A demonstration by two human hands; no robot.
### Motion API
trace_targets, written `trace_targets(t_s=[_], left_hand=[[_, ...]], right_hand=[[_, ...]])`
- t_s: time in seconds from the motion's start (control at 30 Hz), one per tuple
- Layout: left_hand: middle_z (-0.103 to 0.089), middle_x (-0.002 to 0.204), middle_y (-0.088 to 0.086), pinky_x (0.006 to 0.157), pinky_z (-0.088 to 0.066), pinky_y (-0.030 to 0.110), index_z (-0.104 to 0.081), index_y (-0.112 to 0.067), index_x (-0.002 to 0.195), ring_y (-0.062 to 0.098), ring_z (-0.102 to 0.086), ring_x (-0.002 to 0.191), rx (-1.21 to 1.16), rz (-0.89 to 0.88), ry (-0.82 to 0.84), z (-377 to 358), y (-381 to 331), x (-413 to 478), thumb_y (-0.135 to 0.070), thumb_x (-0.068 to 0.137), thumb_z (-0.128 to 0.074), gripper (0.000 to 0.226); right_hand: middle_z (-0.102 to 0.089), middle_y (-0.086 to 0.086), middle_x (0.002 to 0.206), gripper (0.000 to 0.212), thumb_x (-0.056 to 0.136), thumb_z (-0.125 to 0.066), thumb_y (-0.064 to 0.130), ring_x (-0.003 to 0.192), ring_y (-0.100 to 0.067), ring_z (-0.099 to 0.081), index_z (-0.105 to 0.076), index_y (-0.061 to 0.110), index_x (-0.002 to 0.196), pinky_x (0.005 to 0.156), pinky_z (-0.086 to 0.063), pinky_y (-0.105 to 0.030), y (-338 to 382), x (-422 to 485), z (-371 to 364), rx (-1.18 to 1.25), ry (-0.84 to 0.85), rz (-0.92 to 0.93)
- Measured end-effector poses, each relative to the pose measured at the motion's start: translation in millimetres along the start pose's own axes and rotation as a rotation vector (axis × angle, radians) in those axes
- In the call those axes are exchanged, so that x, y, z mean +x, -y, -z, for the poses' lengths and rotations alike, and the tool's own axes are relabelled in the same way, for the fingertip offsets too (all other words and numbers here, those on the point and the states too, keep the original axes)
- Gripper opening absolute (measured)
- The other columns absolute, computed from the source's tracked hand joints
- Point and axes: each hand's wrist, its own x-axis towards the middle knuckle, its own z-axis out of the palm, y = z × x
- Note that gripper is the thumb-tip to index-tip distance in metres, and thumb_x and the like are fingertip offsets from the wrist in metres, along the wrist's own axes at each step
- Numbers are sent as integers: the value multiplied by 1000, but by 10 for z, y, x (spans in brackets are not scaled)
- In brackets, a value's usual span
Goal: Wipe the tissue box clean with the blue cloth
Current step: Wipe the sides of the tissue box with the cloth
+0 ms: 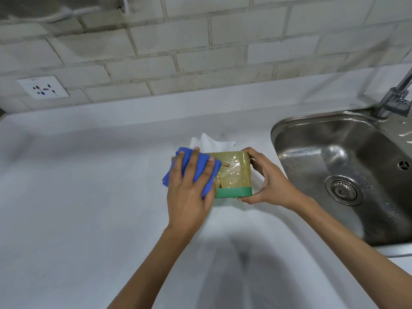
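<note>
The tissue box (234, 175) is olive green with a brighter green band along its near edge and a glossy plastic wrap. It is held just above the white countertop, with a white tissue (209, 142) sticking out at its far side. My left hand (189, 186) lies flat on the folded blue cloth (200, 172) and presses it onto the left half of the box. My right hand (267, 179) grips the right end of the box, thumb on the far corner and fingers under the near corner.
The white countertop (89, 186) stretches wide to the left and toward me. A steel sink (347, 170) with a drain lies close on the right, its tap (396, 97) at the far right. A tiled wall with a socket (43, 86) stands behind.
</note>
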Motion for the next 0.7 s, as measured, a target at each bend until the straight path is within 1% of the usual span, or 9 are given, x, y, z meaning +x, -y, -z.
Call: trace_targets(t_s=[0.07,0.13,0.23,0.33,0.4,0.5,0.6,0.63,0.7], left_hand=[[-55,134,17,105,-38,49,-59,-15,126,41,-41,128,24,-91,27,-6,32,-217,-32,86,-50,45],[-54,135,17,105,-37,51,-54,-18,129,40,-35,129,48,-127,46,33,136,-368,-33,86,-50,46],[-54,133,23,99,-42,59,-59,-13,126,44,-33,125,30,-59,20,85,236,-264,-28,87,-46,44],[-54,133,23,97,-43,59,-62,-11,122,52,-43,120,-5,54,26,96,104,88,-27,87,-44,43],[-55,133,20,98,-42,58,-63,-13,122,52,-44,121,-17,64,54,54,-51,223,-29,86,-45,43],[-58,132,18,101,-37,57,-63,-14,123,48,-46,123,3,-53,83,11,-197,55,-31,86,-47,44],[-61,128,16,99,-42,55,-65,-13,120,45,-51,120,64,-185,101,49,-73,-248,-30,83,-47,44],[-61,128,16,100,-43,52,-65,-13,120,44,-49,122,69,-195,103,74,1,-311,-29,83,-48,44],[-58,131,17,106,-39,47,-64,-12,121,43,-44,126,46,-158,96,114,110,-324,-27,84,-48,43]], right_hand=[[-54,9,113,88,51,-90,19,110,-20,-52,-43,27,125,103,-44,-45,-12,6,5,-4,5,-1],[-53,11,112,88,51,-89,19,110,-19,-51,-42,29,125,104,-43,-44,-8,0,4,0,5,-8],[-53,14,110,85,52,-89,20,108,-20,-50,-43,31,122,100,-45,-46,-1,-8,-12,-6,0,-4],[-53,13,110,84,52,-89,20,107,-20,-50,-43,31,122,99,-45,-47,17,-5,-17,-7,-5,-3],[-54,10,111,86,51,-90,19,108,-21,-51,-44,27,123,99,-45,-47,14,1,-20,-10,-3,-4],[-54,7,112,87,51,-90,17,108,-22,-52,-45,21,124,100,-45,-47,16,13,-13,-14,-3,-4],[-54,10,111,87,51,-90,15,108,-20,-52,-44,22,124,101,-45,-44,19,10,-2,-8,6,-9],[-53,11,111,87,51,-90,14,108,-19,-51,-44,23,124,102,-44,-44,22,4,-3,-1,3,-14],[-52,13,110,86,51,-89,14,107,-17,-50,-44,25,124,102,-44,-43,33,-9,-7,8,0,-24]])
